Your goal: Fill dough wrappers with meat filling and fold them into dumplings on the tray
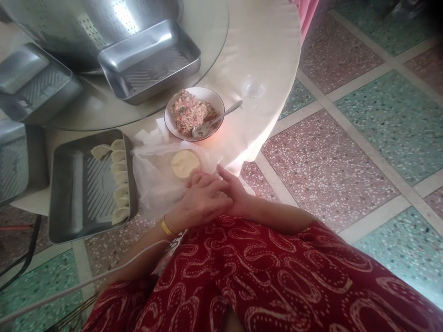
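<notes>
My left hand (197, 203), with a yellow band at the wrist, and my right hand (236, 191) are pressed together at the table's near edge. They close around a pale dumpling (220, 195) that is mostly hidden by the fingers. Just beyond the fingertips a stack of round dough wrappers (186, 163) lies on a clear plastic bag (152, 184). Farther back stands a white bowl (168, 116) of pink minced filling with a metal spoon (218, 119) resting in it.
A metal tray (76, 198) to the left holds a row of several folded dumplings (120, 177). More empty trays (152, 60) (31, 87), a big perforated steel bowl (86, 27) and a clear cup (252, 88) stand farther back. Tiled floor lies to the right.
</notes>
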The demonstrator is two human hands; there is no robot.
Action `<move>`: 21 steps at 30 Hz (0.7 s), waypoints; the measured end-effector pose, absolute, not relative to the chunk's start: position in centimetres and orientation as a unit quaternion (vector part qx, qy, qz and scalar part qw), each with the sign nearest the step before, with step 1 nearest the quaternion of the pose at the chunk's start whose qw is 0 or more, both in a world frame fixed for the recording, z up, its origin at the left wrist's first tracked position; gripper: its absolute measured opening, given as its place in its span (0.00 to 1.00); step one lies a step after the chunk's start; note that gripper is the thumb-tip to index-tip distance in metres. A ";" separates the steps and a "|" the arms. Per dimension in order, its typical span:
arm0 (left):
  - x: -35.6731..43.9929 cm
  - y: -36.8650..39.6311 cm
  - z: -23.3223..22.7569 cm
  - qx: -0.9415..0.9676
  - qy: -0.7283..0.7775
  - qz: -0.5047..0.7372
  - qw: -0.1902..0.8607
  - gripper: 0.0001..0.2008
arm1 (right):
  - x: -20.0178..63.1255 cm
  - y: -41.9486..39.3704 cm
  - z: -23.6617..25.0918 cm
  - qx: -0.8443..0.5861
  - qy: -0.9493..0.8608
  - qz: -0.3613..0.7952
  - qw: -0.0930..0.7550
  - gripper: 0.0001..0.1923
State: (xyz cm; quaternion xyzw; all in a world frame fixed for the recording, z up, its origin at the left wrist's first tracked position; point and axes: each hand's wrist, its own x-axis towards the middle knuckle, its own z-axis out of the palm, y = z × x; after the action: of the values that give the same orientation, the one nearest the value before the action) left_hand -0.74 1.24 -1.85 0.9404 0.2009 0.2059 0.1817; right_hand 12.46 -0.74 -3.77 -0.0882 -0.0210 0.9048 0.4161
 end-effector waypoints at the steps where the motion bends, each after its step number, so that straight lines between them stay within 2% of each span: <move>1: -0.7 1.3 -1.7 0.946 0.179 0.200 0.181 0.01 | 12.4 -0.8 -3.9 -0.083 -0.027 0.905 0.416 0.25; 6: -0.3 1.5 -1.0 0.958 0.131 0.197 0.160 0.05 | 12.5 -0.9 -4.2 -0.079 -0.025 0.908 0.411 0.27; 9: -0.7 1.6 -0.6 0.955 0.135 0.211 0.161 0.03 | 12.7 -0.9 -3.9 -0.105 0.002 0.911 0.399 0.25; 12: -1.7 1.6 -0.4 0.936 0.174 0.261 0.159 0.10 | 13.3 -1.0 -3.3 -0.132 0.043 0.910 0.391 0.27; 16: -2.7 1.0 -0.7 0.911 0.266 0.290 0.124 0.08 | 13.7 -1.0 -2.7 -0.130 0.052 0.907 0.397 0.31; 21: -2.9 0.1 -1.4 0.906 0.284 0.303 0.082 0.07 | 13.0 -0.8 -2.5 -0.148 0.041 0.890 0.429 0.32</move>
State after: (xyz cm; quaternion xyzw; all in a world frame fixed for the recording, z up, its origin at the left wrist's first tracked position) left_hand -2.86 0.10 -1.36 0.9061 0.2838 0.3028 0.0818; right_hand 12.97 -0.83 -2.51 -0.1481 0.0409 0.8902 0.4288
